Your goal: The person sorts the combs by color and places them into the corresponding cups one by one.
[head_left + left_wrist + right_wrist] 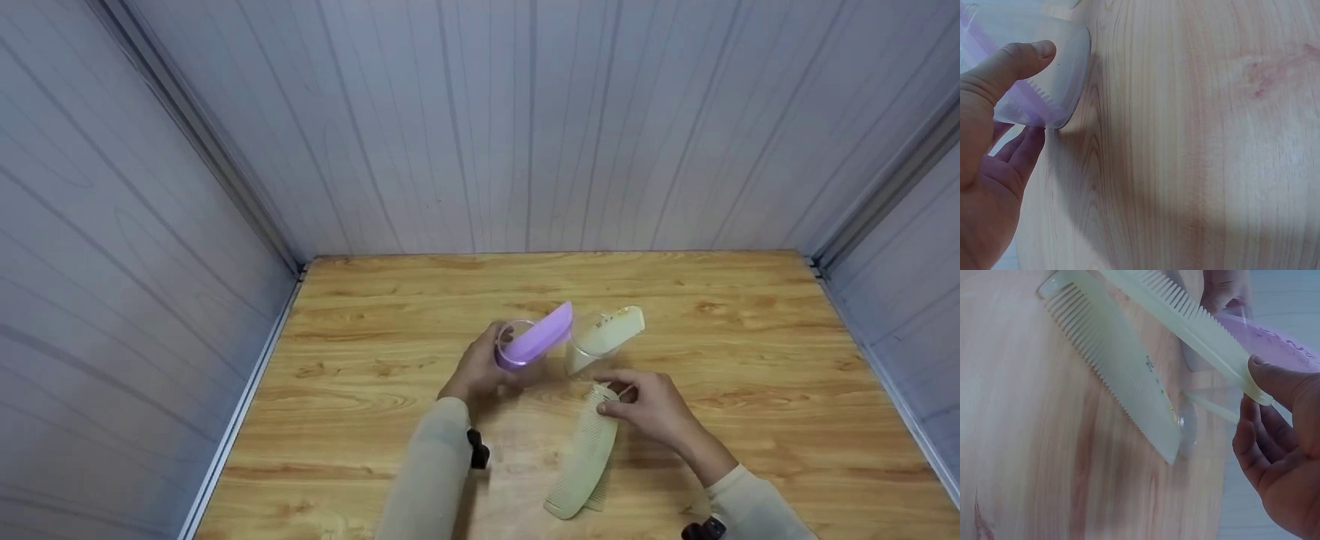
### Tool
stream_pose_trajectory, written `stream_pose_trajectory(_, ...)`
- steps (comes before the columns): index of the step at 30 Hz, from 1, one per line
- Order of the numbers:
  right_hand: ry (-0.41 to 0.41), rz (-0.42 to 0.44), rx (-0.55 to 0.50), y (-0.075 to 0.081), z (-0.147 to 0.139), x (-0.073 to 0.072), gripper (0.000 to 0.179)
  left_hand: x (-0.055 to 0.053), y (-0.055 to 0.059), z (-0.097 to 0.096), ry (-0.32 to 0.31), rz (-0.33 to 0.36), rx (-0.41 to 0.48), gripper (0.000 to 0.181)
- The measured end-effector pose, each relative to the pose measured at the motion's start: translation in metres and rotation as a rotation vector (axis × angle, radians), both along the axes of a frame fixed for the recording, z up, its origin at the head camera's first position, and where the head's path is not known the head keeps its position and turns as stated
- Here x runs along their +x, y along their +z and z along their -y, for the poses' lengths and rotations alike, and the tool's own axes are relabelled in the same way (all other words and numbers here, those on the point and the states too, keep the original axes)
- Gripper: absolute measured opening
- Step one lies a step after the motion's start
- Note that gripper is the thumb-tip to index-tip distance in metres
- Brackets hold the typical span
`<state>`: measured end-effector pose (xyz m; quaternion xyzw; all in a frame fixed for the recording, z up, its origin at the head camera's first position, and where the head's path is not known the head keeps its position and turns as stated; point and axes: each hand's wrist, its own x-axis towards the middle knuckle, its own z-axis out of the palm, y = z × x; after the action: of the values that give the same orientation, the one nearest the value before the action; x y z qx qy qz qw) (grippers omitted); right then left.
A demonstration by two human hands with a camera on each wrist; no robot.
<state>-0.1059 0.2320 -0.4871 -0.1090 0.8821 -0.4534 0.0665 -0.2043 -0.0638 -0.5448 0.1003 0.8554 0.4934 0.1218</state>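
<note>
My left hand (478, 364) grips a clear plastic cup (1072, 56) with a purple comb (538, 335) leaning in it. In the left wrist view, the thumb lies across the cup's side and the fingers are behind it. One end of a pale green comb (585, 454) is pinched between the thumb and fingers of my right hand (660, 405). Below it, a second pale green comb (1120, 368) lies on the table, mostly covered in the head view. Just beyond my right fingers stands another clear cup (577, 360), holding a pale comb (619, 330) with a printed pattern.
The wood-grain tabletop (360, 390) stretches around both hands. Pale panelled walls (487, 135) enclose it at the back and both sides. The two cups stand close together near the middle of the table.
</note>
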Motion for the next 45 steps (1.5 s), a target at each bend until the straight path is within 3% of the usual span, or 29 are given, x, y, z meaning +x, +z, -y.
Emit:
stream_pose_trajectory(4,-0.004,0.055,-0.097,0.007,-0.001,0.004,0.04,0.0,0.0,0.002,-0.016,-0.015,-0.007,0.102)
stream_pose_trajectory(9,-0.021,0.064,-0.174,0.015,-0.002,0.006,0.039,0.0,0.001,0.002,-0.036,-0.057,-0.033,0.097)
stream_pose_trajectory(12,-0.038,0.062,-0.198,0.02,-0.004,0.008,0.039,0.001,0.001,0.002,-0.031,-0.046,-0.026,0.097)
stream_pose_trajectory(22,-0.19,-0.047,-0.239,0.045,-0.016,0.007,0.039,0.003,0.001,0.002,-0.025,-0.039,0.003,0.104)
stream_pose_trajectory(31,-0.248,-0.096,-0.237,0.068,-0.029,0.001,0.044,0.007,0.003,0.0,-0.028,-0.065,-0.012,0.116)
stream_pose_trajectory(38,-0.275,-0.147,-0.255,0.079,-0.038,-0.005,0.042,0.004,0.001,-0.002,-0.056,-0.131,0.031,0.099)
stream_pose_trajectory(45,-0.312,-0.184,-0.295,0.088,-0.044,-0.009,0.044,0.002,0.0,-0.002,-0.053,-0.13,0.049,0.095)
